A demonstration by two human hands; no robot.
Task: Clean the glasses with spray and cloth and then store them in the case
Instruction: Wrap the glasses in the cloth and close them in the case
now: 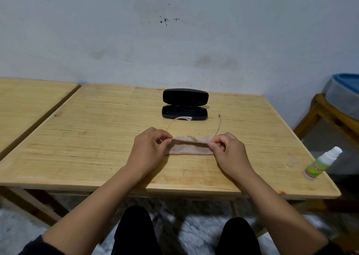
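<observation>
Glasses not visible; possibly inside beige drawstring pouch [191, 148], lying mid-worktop [97, 148], long axis left-right. Left hand [149, 148] pinching left top corner, right hand [229, 152] pinching right: each grip narrow on fabric, equally near. Open case [185, 104] just beyond; spray bottle [320, 165] far right.
</observation>
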